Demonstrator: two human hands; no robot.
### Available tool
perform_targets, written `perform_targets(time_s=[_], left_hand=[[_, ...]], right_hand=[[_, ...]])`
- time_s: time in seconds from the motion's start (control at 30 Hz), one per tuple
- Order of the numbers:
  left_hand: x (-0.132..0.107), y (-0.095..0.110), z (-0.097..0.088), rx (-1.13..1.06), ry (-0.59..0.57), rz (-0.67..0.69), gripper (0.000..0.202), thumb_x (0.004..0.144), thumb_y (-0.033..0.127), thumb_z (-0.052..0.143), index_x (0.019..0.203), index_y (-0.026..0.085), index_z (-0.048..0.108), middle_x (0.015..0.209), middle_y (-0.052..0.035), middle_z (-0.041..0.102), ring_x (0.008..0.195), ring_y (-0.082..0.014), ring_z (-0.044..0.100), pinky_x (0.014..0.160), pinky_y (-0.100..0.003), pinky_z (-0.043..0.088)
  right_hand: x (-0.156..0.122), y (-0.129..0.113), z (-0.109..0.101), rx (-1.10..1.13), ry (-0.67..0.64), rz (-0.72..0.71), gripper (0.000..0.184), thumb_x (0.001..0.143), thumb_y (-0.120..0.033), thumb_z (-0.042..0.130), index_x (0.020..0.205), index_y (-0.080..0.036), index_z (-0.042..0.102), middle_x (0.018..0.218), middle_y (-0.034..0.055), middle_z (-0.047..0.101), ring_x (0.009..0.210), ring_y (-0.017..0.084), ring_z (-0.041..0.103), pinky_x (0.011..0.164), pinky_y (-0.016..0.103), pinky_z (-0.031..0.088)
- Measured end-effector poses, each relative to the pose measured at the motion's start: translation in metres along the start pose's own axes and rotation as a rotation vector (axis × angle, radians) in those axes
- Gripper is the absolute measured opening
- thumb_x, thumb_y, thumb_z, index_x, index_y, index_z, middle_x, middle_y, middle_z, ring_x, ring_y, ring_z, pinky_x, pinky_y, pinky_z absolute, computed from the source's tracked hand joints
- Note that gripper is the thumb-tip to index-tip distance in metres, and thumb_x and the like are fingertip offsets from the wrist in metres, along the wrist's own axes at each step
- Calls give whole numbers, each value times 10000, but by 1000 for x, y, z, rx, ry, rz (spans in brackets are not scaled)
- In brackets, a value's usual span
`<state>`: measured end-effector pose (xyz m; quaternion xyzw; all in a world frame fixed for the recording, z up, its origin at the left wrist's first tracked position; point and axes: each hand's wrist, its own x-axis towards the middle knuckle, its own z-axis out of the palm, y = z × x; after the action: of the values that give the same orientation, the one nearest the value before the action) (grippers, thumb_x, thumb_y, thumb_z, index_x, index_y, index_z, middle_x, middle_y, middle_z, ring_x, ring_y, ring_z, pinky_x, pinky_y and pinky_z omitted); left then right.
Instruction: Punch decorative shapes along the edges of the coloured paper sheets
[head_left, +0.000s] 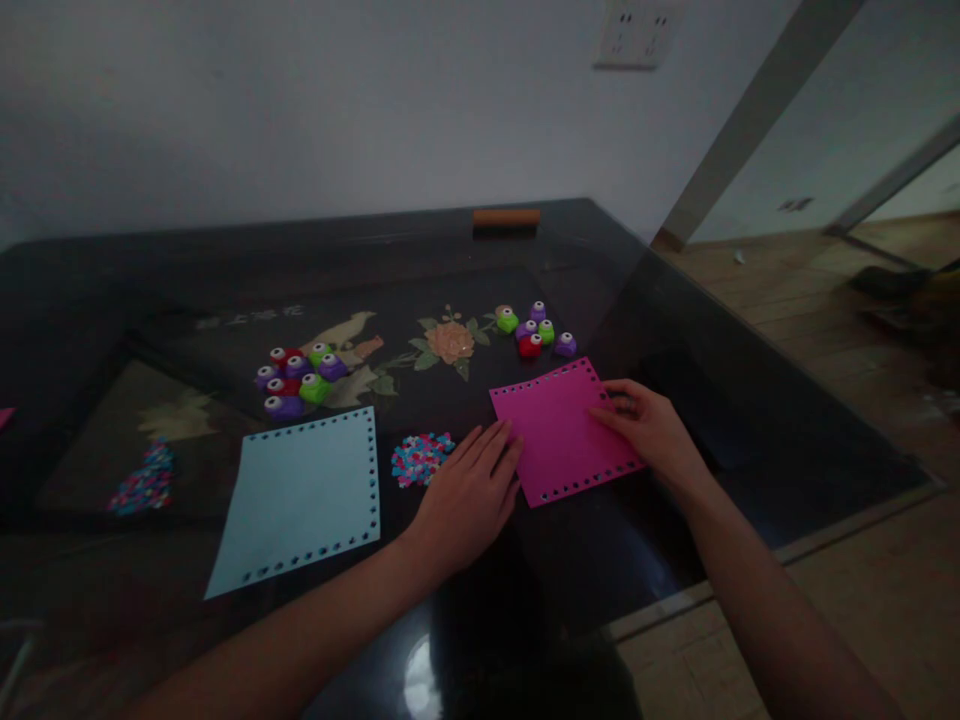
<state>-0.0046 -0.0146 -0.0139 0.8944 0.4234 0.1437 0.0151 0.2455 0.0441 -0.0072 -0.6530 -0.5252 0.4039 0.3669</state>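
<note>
A pink sheet of paper (562, 430) lies on the dark glossy table, with rows of small punched holes along its top, right and bottom edges. My right hand (652, 420) pinches its right edge, thumb on top and fingers curled at the side. Fingers stretched out, my left hand (476, 490) lies flat at the sheet's left edge. Just beyond that hand is a pile of pink, blue and white paper bits (421, 458), partly covered by the fingers. A light blue sheet (304, 500) with holes along three edges lies further left.
Small red, green and purple pieces with eye-like tops form a left cluster (300, 378) and a right cluster (534, 330). More paper bits (146, 480) lie far left. A brown cylinder (506, 218) rests near the back edge. The table (360, 250) meets a wall behind.
</note>
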Motion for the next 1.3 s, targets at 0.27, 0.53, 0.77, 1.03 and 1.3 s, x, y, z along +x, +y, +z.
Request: perform_targets(time_s=[0.27, 0.53, 0.77, 1.03, 1.3], left_hand=[[0, 0, 0, -14, -3, -1, 408, 899, 219, 460, 1289, 101, 486, 1372, -162, 499, 1288, -254, 443, 1077, -423, 372], [2, 0, -1, -10, 7, 1, 394, 896, 207, 457, 1268, 87, 505, 1353, -174, 515, 1267, -262, 468, 1058, -425, 400], [2, 0, -1, -5, -8, 2, 405, 886, 210, 475, 1270, 87, 508, 1350, -178, 517, 1259, -269, 476, 1052, -434, 405], [1, 0, -2, 0, -2, 7, 404, 887, 204, 472, 1273, 90, 501, 1351, -175, 516, 1262, -268, 473, 1048, -432, 411], [1, 0, -1, -11, 12, 4, 402, 897, 214, 454, 1278, 92, 495, 1356, -175, 512, 1268, -265, 467, 1053, -431, 405]], right_hand=[[-2, -4, 1, 11, 4, 16, 402, 626, -346, 725, 975, -184, 609, 719, 22, 663, 528, 145, 583, 425, 237, 411], [-3, -9, 1, 3, 1, -4, 496, 615, -352, 731, 1057, -185, 581, 694, 1, 642, 530, 151, 586, 441, 248, 427], [-2, -5, -8, -97, 86, -124, 432, 667, -365, 689, 1050, -185, 604, 854, 47, 646, 624, 163, 600, 557, 307, 469], [3, 7, -6, -471, 141, -340, 221, 733, -307, 644, 901, -177, 707, 883, 66, 590, 690, 172, 545, 585, 314, 438], [4, 10, -5, -492, 137, -348, 215, 760, -329, 617, 899, -195, 711, 922, 68, 575, 704, 172, 545, 595, 320, 445]])
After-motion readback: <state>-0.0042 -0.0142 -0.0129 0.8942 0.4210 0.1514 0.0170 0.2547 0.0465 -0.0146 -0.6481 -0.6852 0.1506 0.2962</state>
